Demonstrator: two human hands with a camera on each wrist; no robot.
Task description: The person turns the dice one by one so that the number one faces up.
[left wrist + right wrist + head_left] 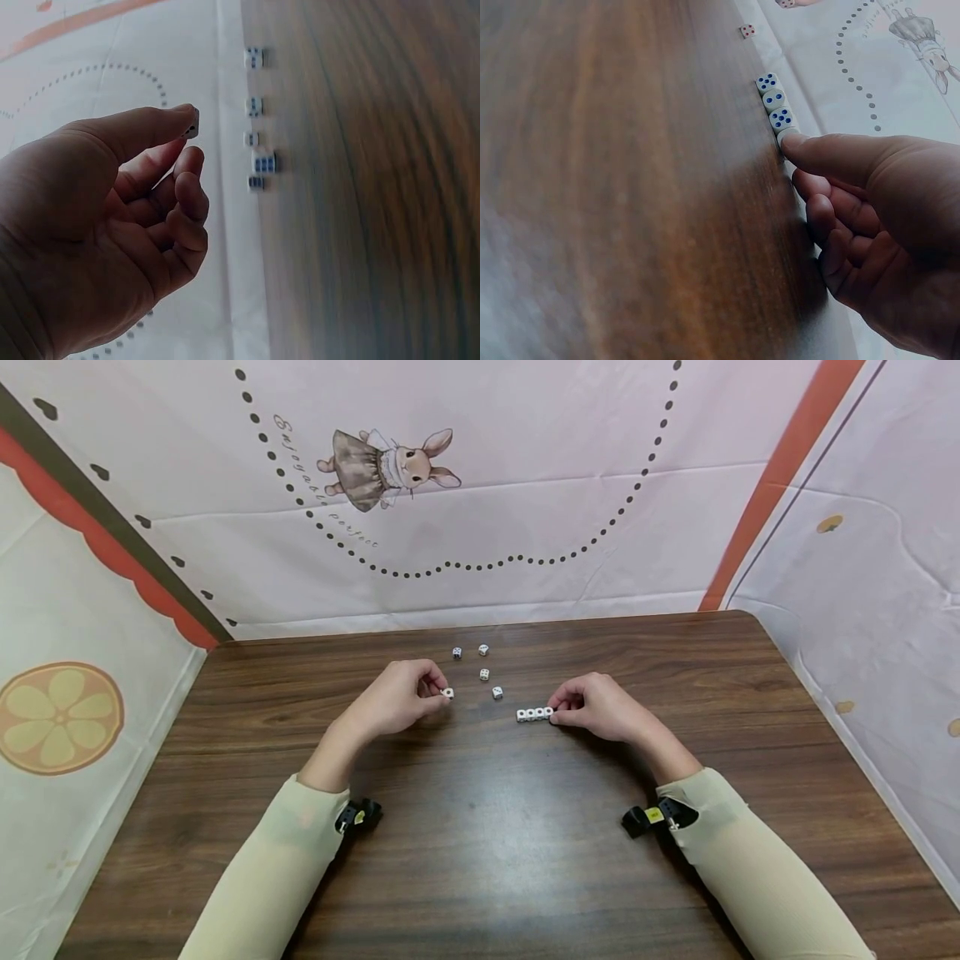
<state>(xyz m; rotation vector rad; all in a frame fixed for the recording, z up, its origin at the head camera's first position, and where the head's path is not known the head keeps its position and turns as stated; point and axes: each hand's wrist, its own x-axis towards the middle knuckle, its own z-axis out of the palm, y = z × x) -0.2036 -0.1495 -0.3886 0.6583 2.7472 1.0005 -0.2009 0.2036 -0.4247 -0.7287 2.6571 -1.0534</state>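
Observation:
My left hand [397, 697] pinches a small white die [448, 692] between thumb and fingers. In the left wrist view this die [193, 124] shows dark pips and appears off the table. My right hand [597, 707] holds the right-end die [549, 712] of a straight row of several white dice [531, 714], set side by side on the table. The right wrist view has the thumb covering most of that end die, with blue pips on the other dice [780, 118]. Between the hands, toward the back, lie several loose dice [484, 674], apart from one another.
The dark wood-grain table [480, 860] ends at a white printed cloth [525, 510] hanging behind it, with cloth at both sides too. A black strap device [360, 815] sits at the left wrist and another [654, 816] at the right.

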